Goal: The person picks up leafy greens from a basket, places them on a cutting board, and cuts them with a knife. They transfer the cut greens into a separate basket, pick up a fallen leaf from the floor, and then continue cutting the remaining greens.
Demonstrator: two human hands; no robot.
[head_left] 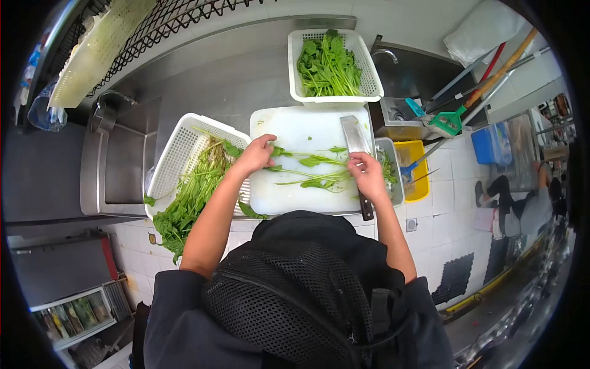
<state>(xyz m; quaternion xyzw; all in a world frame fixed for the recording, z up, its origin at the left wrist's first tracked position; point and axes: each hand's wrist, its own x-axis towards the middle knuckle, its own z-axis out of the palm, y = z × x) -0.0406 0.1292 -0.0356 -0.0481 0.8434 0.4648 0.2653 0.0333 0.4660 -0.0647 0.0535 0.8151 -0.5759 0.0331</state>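
Loose leafy green stalks (316, 161) lie across the white cutting board (276, 194). At the board's left side my left hand (255, 155) has its thumb and forefinger apart beside a leaf. My right hand (367, 175) is closed at the right ends of the stalks, its fingertips pinching there. Beneath that hand, a cleaver (354, 134) lies flat with its blade pointing away and its dark handle past the board's near edge. The hand covers the part where blade meets handle. More leafy greens (200, 178) fill and overhang a white basket (169, 147) at left.
A second white basket (296, 71) with leafy greens (332, 64) stands behind the board. Right of the board are a container of trimmings (387, 163) and a yellow bin (418, 172). A sink (126, 160) lies left. Brooms (452, 120) lean at right; another person (522, 209) is farther right.
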